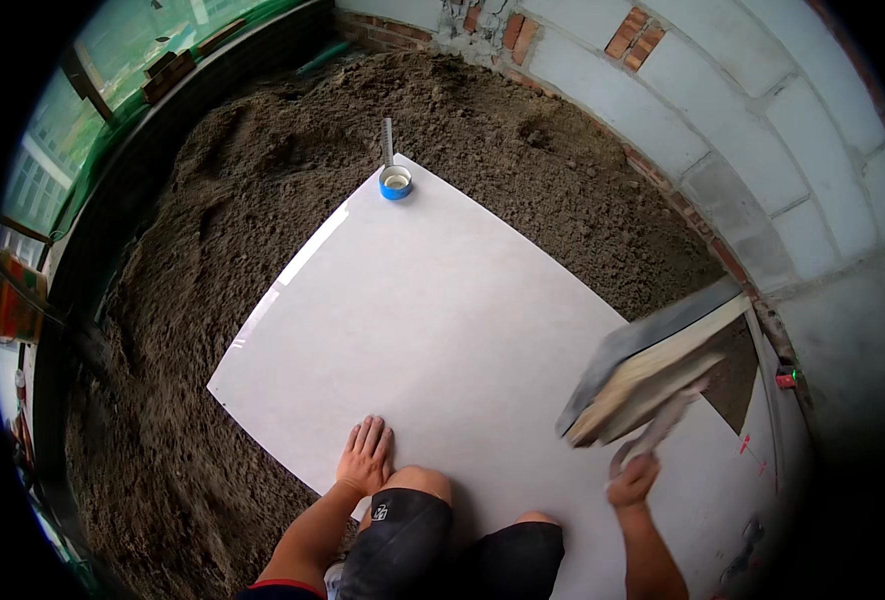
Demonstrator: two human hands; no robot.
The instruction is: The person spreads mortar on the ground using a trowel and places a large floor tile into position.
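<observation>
My left hand lies flat on a large pale tile, fingers spread, close to my knee. The tile rests on a bed of dark damp sand. My right hand is closed around the handle of a tamping board, a thick wooden block with a dark grey pad. It is tilted over the tile's right side and smeared by motion; whether it touches the tile I cannot tell. At the tile's far corner sits a round blue and white thing, like a tape roll, beside an upright ruler-like strip.
Sand surrounds the tile on the left and far sides. A block wall rises at the right. By its foot is a small red device with a green light. A bucket stands at far left near green netting.
</observation>
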